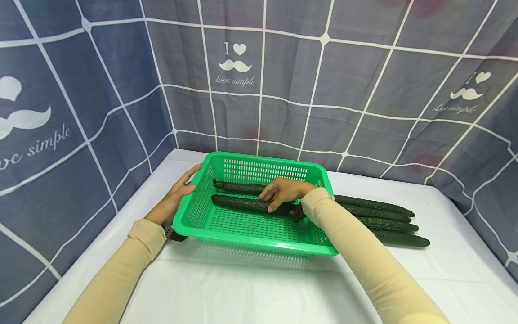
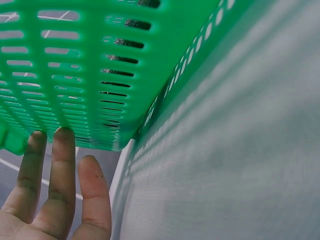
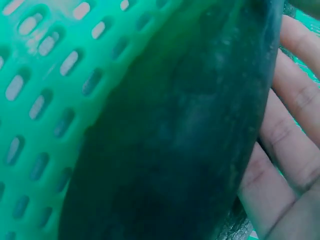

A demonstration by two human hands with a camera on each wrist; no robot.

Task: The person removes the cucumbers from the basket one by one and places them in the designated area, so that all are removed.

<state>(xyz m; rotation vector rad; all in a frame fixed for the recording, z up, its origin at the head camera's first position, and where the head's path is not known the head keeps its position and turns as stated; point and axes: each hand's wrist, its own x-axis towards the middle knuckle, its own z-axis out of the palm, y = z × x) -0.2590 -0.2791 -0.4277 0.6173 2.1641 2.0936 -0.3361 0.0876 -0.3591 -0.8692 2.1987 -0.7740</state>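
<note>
Inside the green plastic basket (image 1: 259,246) lie two long dark cucumbers. My right hand (image 1: 285,191) reaches in over the right end and grips the nearer cucumber (image 1: 234,202), its thumb on the near side and fingers on the far side. In the right wrist view those fingers (image 3: 290,120) lie along the flank of the cucumber (image 3: 170,150). Behind it the farther cucumber (image 1: 238,187) is partly hidden by the hand. My left hand (image 1: 174,198) rests against the basket's left end from outside; in the left wrist view its straight fingertips (image 2: 63,137) touch the slotted wall.
Several more cucumbers (image 1: 398,237) lie side by side on the white tabletop (image 1: 226,292), right of the basket, partly covered by the right sleeve. Grey checked curtains (image 1: 291,81) with white print stand behind and at both sides.
</note>
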